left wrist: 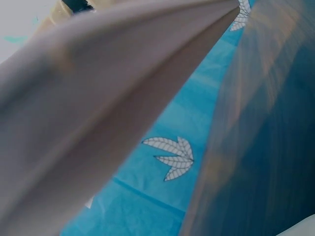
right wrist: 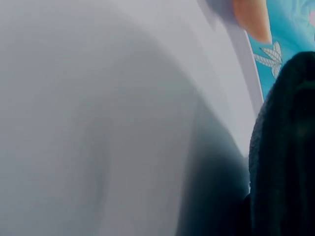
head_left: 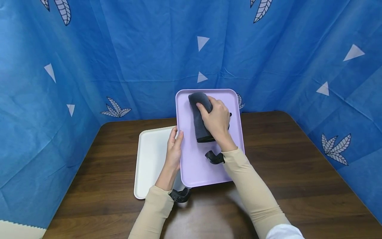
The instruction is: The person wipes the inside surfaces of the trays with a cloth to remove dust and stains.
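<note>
A light purple tray (head_left: 197, 169) is held up and tilted towards the head camera. My left hand (head_left: 174, 149) grips its left edge, thumb on the inner face and other fingers partly hidden. With my right hand (head_left: 217, 116) I hold a folded dark grey cloth (head_left: 198, 116) against the tray's inner face, thumb lying over it. In the right wrist view the cloth (right wrist: 280, 162) fills the right side, and the left thumb (right wrist: 252, 17) shows over the tray rim. The left wrist view has the tray's underside (left wrist: 88, 108), large and blurred.
A white tray (head_left: 149, 162) lies on the brown wooden table (head_left: 104, 172), partly behind the purple one. Blue patterned curtains (head_left: 134, 49) hang at the back and both sides. Black straps with small devices (head_left: 180, 195) sit on the wrists.
</note>
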Action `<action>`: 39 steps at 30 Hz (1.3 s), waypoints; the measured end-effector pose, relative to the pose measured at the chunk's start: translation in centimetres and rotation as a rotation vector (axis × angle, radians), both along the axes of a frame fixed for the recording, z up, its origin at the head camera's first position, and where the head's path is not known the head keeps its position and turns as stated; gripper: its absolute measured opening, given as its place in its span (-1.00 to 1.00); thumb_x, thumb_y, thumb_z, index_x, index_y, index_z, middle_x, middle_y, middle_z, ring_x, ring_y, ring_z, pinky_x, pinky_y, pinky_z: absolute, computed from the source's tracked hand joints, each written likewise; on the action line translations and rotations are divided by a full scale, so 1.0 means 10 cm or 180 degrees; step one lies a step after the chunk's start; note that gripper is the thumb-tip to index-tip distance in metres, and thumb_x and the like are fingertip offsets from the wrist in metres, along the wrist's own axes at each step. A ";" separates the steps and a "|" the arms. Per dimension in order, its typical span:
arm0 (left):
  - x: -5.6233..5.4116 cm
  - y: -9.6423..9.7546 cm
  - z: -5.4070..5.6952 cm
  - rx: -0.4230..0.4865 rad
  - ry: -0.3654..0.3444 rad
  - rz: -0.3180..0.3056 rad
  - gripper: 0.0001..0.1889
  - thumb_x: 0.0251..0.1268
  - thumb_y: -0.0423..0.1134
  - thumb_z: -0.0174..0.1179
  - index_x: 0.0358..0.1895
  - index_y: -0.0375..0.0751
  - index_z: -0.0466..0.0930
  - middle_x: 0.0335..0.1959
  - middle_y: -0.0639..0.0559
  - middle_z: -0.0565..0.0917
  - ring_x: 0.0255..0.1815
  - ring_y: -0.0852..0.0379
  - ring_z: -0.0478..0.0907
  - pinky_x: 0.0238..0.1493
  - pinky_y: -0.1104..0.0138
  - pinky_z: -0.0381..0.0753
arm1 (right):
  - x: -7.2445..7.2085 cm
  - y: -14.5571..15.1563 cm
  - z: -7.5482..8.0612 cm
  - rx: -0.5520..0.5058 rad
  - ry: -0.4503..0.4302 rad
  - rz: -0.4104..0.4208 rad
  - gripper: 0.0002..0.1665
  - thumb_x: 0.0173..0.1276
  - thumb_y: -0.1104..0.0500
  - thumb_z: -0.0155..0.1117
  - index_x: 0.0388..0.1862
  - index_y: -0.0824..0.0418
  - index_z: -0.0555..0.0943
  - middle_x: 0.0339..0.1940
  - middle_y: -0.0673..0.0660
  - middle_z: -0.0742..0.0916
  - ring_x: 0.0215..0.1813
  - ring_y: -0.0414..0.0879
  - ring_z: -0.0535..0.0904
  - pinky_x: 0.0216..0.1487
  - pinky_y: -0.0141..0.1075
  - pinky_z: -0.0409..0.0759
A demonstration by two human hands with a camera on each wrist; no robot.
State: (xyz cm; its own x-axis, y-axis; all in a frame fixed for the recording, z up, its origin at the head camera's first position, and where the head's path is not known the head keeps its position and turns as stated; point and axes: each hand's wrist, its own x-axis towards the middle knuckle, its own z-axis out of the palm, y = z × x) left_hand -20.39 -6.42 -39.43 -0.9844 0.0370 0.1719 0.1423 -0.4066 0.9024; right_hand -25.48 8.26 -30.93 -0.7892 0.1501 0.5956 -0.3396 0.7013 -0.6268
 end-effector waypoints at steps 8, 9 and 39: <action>0.00 -0.03 0.01 -0.0023 0.0022 0.0036 -0.62 0.58 -0.08 -0.11 0.32 -0.10 0.29 -0.11 0.18 0.61 -0.18 0.27 0.63 -0.21 0.43 0.62 | -0.02 0.19 0.02 -0.0087 -0.0100 -0.0222 -0.47 0.32 -0.12 0.32 0.10 0.21 0.66 -0.09 0.28 0.75 -0.06 0.16 0.64 -0.13 0.05 0.55; 0.00 -0.04 0.01 -0.0024 0.0034 0.0038 -0.62 0.58 -0.07 -0.11 0.32 -0.09 0.28 -0.11 0.18 0.61 -0.18 0.27 0.63 -0.21 0.43 0.62 | -0.02 0.22 0.02 -0.0096 -0.0118 -0.0244 -0.46 0.32 -0.12 0.32 0.10 0.22 0.65 -0.08 0.28 0.75 -0.06 0.17 0.64 -0.13 0.06 0.55; 0.01 -0.07 0.03 0.0056 0.0090 0.0057 -0.67 0.58 -0.11 -0.11 0.29 -0.04 0.30 -0.17 0.20 0.63 -0.23 0.27 0.64 -0.24 0.42 0.63 | 0.04 0.41 -0.03 -0.0015 -0.0266 -0.0491 -0.38 0.34 -0.14 0.28 0.21 0.25 0.59 0.01 0.33 0.69 -0.02 0.21 0.59 -0.12 0.11 0.53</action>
